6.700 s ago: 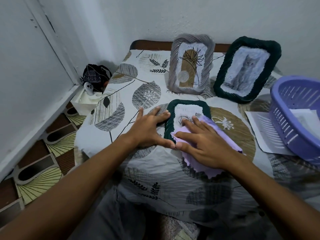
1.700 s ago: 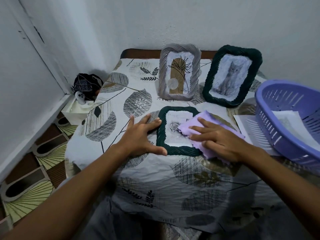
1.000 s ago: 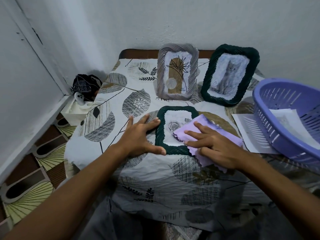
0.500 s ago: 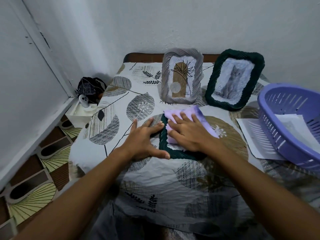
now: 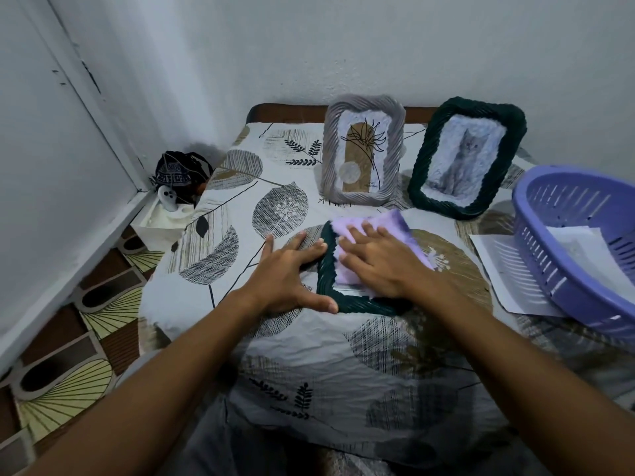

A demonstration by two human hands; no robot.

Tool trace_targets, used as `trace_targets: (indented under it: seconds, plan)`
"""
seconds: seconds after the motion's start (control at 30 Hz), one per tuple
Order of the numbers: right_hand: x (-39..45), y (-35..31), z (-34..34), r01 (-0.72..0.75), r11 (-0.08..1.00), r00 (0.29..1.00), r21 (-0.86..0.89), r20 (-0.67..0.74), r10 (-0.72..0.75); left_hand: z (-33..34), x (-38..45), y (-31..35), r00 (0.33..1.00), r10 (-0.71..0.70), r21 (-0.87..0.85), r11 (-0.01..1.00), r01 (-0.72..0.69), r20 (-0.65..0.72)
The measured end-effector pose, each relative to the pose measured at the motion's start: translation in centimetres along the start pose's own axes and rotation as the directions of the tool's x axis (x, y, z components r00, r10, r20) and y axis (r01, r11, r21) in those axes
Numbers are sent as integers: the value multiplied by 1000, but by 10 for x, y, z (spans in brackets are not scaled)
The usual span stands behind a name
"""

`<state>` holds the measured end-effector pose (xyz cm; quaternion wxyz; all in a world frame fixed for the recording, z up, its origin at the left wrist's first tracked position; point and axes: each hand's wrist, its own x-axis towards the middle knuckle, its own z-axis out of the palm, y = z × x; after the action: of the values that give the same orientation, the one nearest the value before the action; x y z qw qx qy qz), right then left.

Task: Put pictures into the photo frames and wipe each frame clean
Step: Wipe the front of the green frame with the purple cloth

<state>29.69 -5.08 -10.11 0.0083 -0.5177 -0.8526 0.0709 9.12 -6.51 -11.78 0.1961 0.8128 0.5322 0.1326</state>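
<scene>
A small dark green rope frame (image 5: 328, 283) lies flat on the leaf-patterned tablecloth (image 5: 309, 355). My left hand (image 5: 288, 276) lies flat on the cloth with fingers spread, pressed against the frame's left edge. My right hand (image 5: 381, 262) presses a lilac cloth (image 5: 395, 228) flat over the frame's glass, hiding the picture. Behind, a grey rope frame (image 5: 362, 149) with a plant print and a larger dark green frame (image 5: 467, 158) with a cat photo stand upright against the wall.
A lilac plastic basket (image 5: 567, 255) with paper in it sits at the right on a loose printed sheet (image 5: 498, 266). A white box (image 5: 161, 221) and a dark bag (image 5: 178, 173) stand in the left corner beside the table. Patterned floor lies lower left.
My right hand has slid the lilac cloth from the frame's right side to over its glass and upper part. My left hand has stayed pressed at the frame's left edge.
</scene>
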Motion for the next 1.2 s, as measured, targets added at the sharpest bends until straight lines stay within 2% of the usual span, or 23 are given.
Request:
trace_targets:
  seconds: [0.1,0.23,0.37,0.53,0.73,0.87,1.07,1.2]
  plan:
    - [-24,-14,3,72,993,997,96,-8,-72,0,0,1,1000,-16,-2,1000,16,-13]
    - [-61,-16,1,139,981,990,139,-16,-138,2,1,-2,1000,-11,-1,1000,11,-9]
    - [-76,-8,-9,95,994,995,54,-27,-94,2,2,-4,1000,-6,-18,1000,6,0]
    - [-57,7,-13,-11,999,999,-33,-40,9,0,1,-2,1000,-4,-23,1000,4,14]
    - [-14,16,-13,-81,997,996,6,-23,81,-1,0,1,1000,-6,-15,1000,6,15]
    - [-19,10,-8,-28,998,1000,58,-5,29,-1,-1,2,1000,-9,-12,1000,9,15]
    - [-54,6,2,166,973,986,160,-1,-168,-1,0,1,1000,-4,-20,1000,4,-2]
    - [-72,10,-8,168,975,981,144,71,-180,0,1,1,1000,-7,-27,1000,7,-6]
